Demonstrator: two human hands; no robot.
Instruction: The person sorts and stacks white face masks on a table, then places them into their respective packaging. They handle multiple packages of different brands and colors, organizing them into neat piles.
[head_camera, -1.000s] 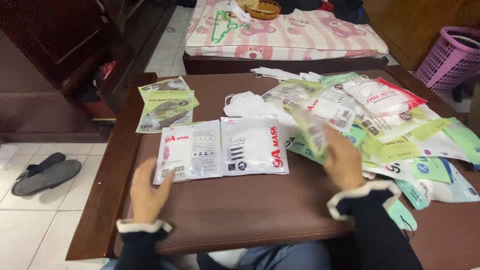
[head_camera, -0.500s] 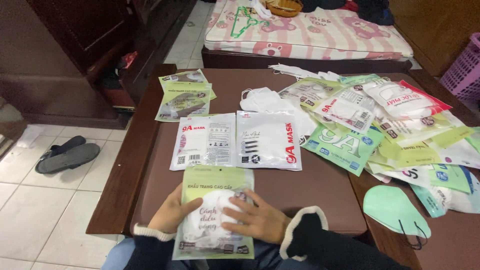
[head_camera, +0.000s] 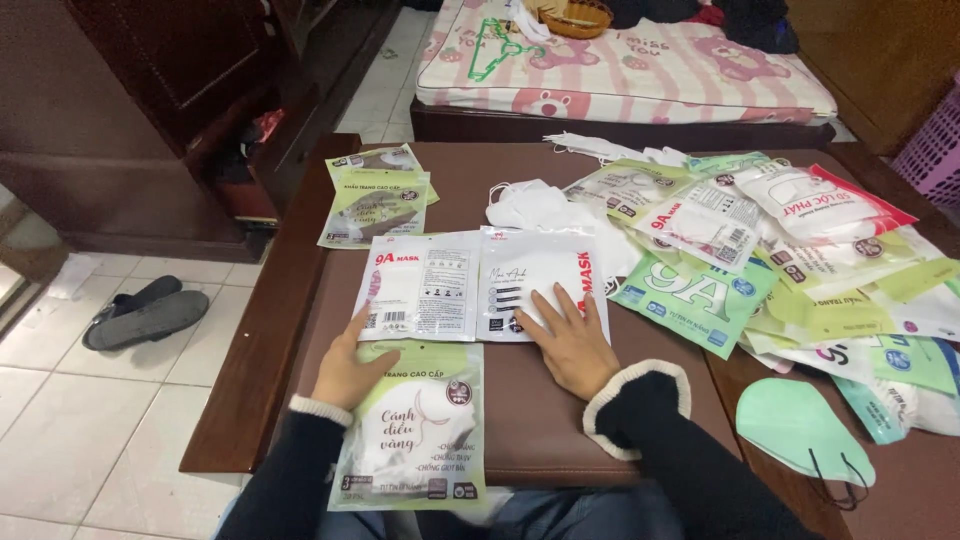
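We are pressing flat, spread fingers of left hand (head_camera: 352, 368) and right hand (head_camera: 570, 345) on light, slippery mask packets (head_camera: 480, 285); edges look best to pinch.

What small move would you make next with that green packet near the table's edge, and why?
Probably slide the green mask packet further onto the table. Its lower end hangs over the near edge above the lap, held only by the left hand at its top corner, while the right hand rests flat on the white mask packets.
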